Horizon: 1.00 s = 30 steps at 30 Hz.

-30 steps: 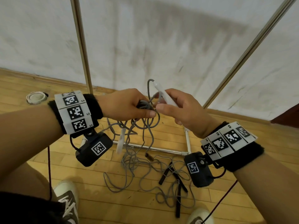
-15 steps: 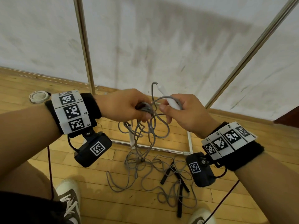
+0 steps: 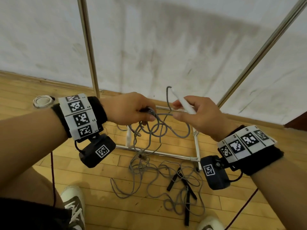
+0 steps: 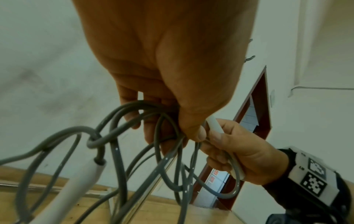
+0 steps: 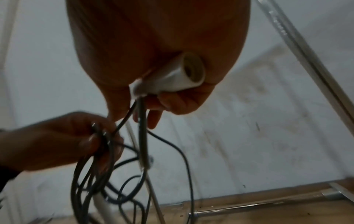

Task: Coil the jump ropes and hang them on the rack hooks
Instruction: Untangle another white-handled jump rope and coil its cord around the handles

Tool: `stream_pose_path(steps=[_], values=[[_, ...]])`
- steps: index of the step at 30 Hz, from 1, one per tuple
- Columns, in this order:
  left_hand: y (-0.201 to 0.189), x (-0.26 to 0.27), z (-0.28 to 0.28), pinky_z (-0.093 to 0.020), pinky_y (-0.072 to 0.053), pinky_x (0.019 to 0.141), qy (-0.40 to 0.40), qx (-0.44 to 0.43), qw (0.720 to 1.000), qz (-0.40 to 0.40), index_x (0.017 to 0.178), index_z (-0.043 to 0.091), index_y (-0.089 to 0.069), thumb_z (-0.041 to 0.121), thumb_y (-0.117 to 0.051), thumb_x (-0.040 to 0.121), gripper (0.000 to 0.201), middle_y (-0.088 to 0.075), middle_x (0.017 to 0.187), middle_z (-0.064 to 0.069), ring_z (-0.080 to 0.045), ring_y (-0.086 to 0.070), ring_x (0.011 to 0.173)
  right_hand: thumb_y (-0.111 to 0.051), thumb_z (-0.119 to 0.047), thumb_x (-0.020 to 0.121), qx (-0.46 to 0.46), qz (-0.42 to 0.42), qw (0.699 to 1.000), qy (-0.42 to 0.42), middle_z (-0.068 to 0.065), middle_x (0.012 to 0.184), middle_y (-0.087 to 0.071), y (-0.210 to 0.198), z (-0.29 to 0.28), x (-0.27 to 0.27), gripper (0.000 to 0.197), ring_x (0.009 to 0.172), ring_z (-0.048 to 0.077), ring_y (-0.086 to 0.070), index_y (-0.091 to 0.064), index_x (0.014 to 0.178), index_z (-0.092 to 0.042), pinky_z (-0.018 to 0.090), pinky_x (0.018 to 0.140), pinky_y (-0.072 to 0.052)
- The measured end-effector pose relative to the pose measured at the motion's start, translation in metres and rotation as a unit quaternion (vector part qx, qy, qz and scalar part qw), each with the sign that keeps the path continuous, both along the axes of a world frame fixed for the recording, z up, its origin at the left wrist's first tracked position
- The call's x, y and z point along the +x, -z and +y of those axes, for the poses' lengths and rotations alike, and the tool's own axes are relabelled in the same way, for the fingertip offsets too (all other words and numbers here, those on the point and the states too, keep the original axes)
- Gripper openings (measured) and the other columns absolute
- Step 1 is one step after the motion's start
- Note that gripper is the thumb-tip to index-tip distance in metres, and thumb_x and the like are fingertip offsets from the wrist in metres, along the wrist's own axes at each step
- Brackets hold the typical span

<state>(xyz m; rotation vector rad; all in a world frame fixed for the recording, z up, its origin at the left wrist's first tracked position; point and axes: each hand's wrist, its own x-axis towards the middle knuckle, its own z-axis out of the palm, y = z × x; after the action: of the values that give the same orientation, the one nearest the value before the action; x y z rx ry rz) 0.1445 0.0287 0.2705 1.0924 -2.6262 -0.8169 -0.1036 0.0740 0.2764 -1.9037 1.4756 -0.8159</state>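
Left hand: the left hand (image 3: 131,108) is at mid-frame in the head view, knuckles up, its fingers (image 4: 153,136) curled round several bunched loops of the grey rope (image 3: 157,128).
Right hand: the right hand (image 3: 199,117) is just at 3 o'clock of the left, nearly touching it; its fingers (image 4: 216,153) pinch the white handle (image 3: 181,102), which tilts up toward 11 o'clock, and a strand of the rope.
Grey rope: thin, smooth, round cord; loops droop from both hands and trail to a loose tangle on the floor (image 3: 103,183) at 6 o'clock.
Second white handle: a smooth tube (image 4: 76,189) hanging from the loops below the left hand.
Handle end: hollow and round, seen in the right wrist view (image 5: 191,71).
Black rope: black handles (image 3: 186,185) lie on the floor within the tangle.
Rack: shiny metal tubes; uprights (image 3: 88,47) rise before the wall, base bars lie on the floor.
Floor: pale wood strips.
Containers: none visible.
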Motion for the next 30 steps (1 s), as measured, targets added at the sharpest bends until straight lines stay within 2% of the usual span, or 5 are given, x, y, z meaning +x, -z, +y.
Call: stream_pose_path(steps=[9, 15, 19, 25, 30], values=[[0.003, 0.003, 0.005, -0.037, -0.053, 0.070, 0.027, -0.018, 0.999, -0.015, 0.092, 0.035, -0.064, 0.048, -0.059, 0.092, 0.014, -0.065, 0.083, 0.009, -0.009, -0.062, 0.075, -0.071, -0.033, 0.086, -0.048, 0.101, 0.994, 0.012, -0.004, 0.060, -0.062, -0.008, -0.003, 0.006, 0.014, 0.050, 0.003, -0.050, -0.068, 0.075, -0.025, 0.022, 0.050, -0.039], [0.010, 0.021, -0.002, -0.041, -0.050, 0.059, -0.021, -0.004, 0.999, -0.025, 0.073, 0.029, -0.067, 0.086, -0.032, 0.082, 0.068, -0.064, 0.070, -0.007, -0.027, -0.060, 0.062, -0.069, -0.031, 0.088, -0.104, 0.062, 0.984, 0.133, -0.007, 0.064, -0.065, -0.016, -0.010, -0.031, 0.012, 0.052, 0.001, -0.054, -0.067, 0.077, -0.027, 0.019, 0.051, -0.039], [0.010, 0.025, -0.006, -0.040, -0.053, 0.063, -0.032, -0.013, 0.998, -0.059, 0.077, 0.032, -0.067, 0.076, -0.040, 0.087, 0.052, -0.065, 0.074, 0.001, -0.020, -0.061, 0.065, -0.067, -0.028, 0.090, -0.122, 0.023, 0.978, 0.165, -0.007, 0.066, -0.068, -0.016, -0.011, -0.039, 0.012, 0.053, -0.001, -0.057, -0.067, 0.078, -0.027, 0.008, 0.047, -0.038], [0.012, 0.016, -0.004, -0.047, -0.052, 0.078, -0.008, -0.037, 0.995, -0.097, 0.087, 0.026, -0.068, 0.054, -0.046, 0.096, 0.037, -0.065, 0.085, 0.005, -0.017, -0.062, 0.080, -0.069, -0.007, 0.081, -0.093, 0.103, 0.985, 0.103, -0.005, 0.096, -0.065, -0.011, -0.005, -0.029, 0.032, 0.089, 0.012, -0.060, -0.068, 0.107, -0.025, 0.024, 0.076, -0.047], [0.010, -0.002, 0.002, -0.041, -0.050, 0.072, 0.034, -0.105, 0.989, -0.100, 0.077, 0.026, -0.059, 0.051, -0.040, 0.099, 0.038, -0.059, 0.077, 0.006, -0.013, -0.057, 0.073, -0.076, -0.027, 0.081, -0.136, 0.129, 0.982, -0.020, -0.014, 0.099, -0.059, -0.006, 0.007, 0.008, 0.038, 0.082, -0.010, -0.051, -0.066, 0.117, -0.025, 0.003, 0.069, -0.033]])
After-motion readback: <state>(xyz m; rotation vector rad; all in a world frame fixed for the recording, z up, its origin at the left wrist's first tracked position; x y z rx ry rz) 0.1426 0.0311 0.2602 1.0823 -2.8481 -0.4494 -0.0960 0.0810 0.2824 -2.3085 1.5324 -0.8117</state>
